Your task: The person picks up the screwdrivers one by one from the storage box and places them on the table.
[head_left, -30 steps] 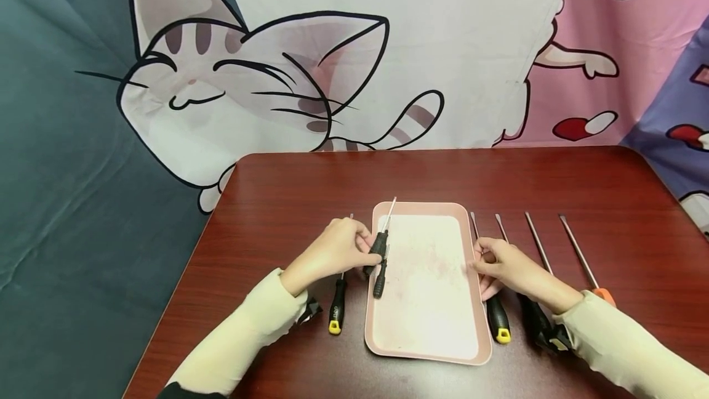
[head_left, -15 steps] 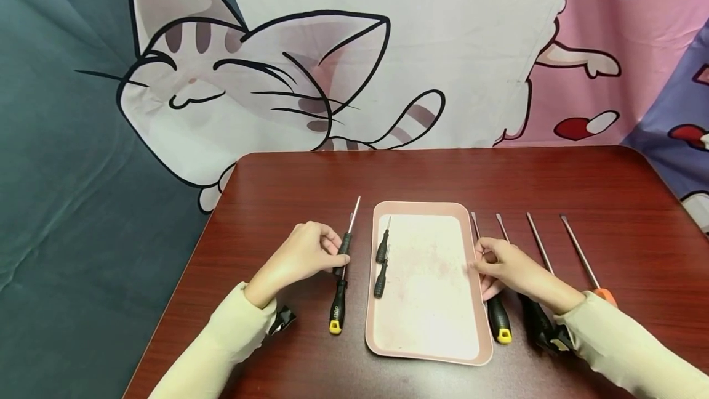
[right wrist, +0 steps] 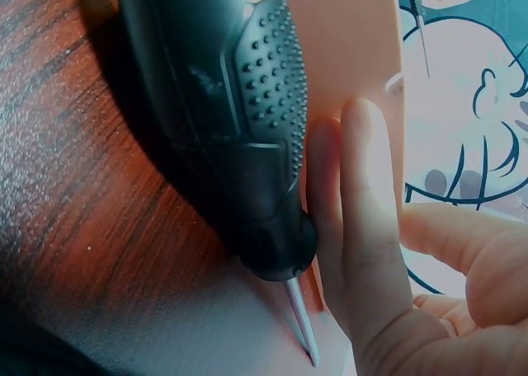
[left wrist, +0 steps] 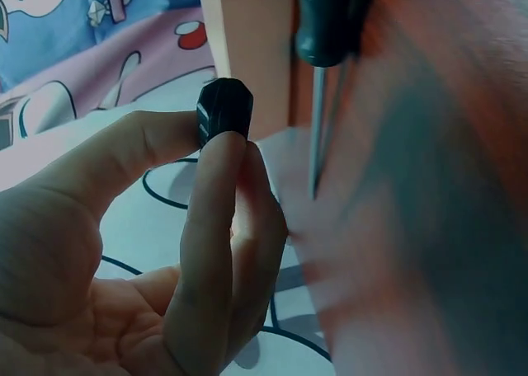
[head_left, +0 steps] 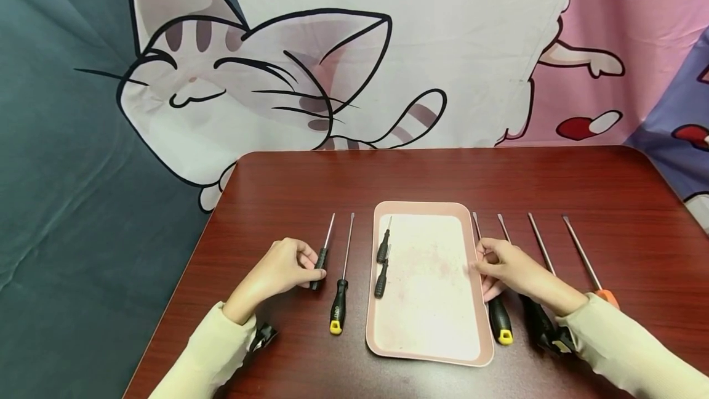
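My left hand (head_left: 284, 270) pinches the black handle of a small screwdriver (head_left: 319, 265) between thumb and fingers, left of the tray. In the left wrist view the end of that screwdriver's handle (left wrist: 224, 108) shows between the fingertips. The pink tray (head_left: 429, 359) with a white base lies on the table. Two small black screwdrivers, an upper one (head_left: 383, 248) and a lower one (head_left: 380, 282), lie along its left side. With thumb and fingers on either side of its right rim, my right hand (head_left: 506, 268) grips the tray.
A black-and-yellow screwdriver (head_left: 338, 306) lies between my left hand and the tray. Right of the tray several larger screwdrivers lie in a row, among them a black-and-yellow one (head_left: 500, 322) and an orange-handled one (head_left: 606, 296). My right forearm covers parts of them.
My left hand has carried the screwdriver from over the tray's left rim leftward past the black-and-yellow screwdriver, uncovering the upper small screwdriver in the tray. My right hand stays at the rim.
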Motion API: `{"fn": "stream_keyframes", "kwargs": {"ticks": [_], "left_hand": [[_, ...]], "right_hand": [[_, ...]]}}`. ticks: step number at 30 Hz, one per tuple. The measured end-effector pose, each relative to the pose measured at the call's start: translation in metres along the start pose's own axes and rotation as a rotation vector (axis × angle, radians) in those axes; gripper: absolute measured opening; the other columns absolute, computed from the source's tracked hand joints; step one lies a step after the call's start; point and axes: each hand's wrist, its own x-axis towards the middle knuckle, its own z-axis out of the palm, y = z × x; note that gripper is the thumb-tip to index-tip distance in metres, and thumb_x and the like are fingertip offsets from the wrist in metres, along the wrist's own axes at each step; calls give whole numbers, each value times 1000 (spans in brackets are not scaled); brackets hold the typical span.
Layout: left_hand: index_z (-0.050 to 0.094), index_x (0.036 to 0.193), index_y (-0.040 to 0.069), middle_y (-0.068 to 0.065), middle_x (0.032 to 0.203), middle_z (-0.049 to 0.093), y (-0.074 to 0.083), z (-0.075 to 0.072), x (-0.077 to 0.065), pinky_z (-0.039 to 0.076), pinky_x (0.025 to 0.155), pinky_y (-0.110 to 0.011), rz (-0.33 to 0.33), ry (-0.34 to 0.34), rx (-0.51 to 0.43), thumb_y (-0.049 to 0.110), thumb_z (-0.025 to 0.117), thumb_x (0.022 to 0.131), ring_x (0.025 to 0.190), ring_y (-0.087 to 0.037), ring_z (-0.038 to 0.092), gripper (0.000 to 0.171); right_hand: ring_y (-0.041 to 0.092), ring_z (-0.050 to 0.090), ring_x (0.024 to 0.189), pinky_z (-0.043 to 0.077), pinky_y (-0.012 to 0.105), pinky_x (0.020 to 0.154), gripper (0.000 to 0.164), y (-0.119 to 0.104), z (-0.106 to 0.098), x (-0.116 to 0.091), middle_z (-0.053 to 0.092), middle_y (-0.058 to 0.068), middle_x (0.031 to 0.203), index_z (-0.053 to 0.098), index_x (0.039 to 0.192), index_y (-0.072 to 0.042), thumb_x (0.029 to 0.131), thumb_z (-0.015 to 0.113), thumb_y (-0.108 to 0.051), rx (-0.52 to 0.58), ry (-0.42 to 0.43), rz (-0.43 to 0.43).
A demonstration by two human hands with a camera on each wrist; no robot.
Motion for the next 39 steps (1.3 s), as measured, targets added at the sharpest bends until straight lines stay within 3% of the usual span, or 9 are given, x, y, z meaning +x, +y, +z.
{"fn": "stream_keyframes", "kwargs": {"ticks": [11,23,39], "left_hand": [[65,85,-2,-1,69,66,-17,1,-5,59,54,-27,-13,-3,26,10,83,78,52,-15,66,23],[66,84,-2,-1,68,67,-29,5,-5,58,55,-25,-12,-56,80,10,83,78,50,-15,66,22],[65,78,4,3,63,64,-38,12,-2,56,51,-25,-42,-15,158,11,84,76,47,-11,63,21]], "right_hand": [[27,69,59,61,48,55,14,1,-1,0,61,20,74,41,93,10,98,53,6,10,-5,-13],[27,69,59,61,48,55,15,1,0,0,61,19,74,40,92,9,98,53,6,17,-2,-5],[28,69,59,61,49,55,16,2,-1,1,62,19,75,39,92,9,99,53,5,36,-9,-7]]}}
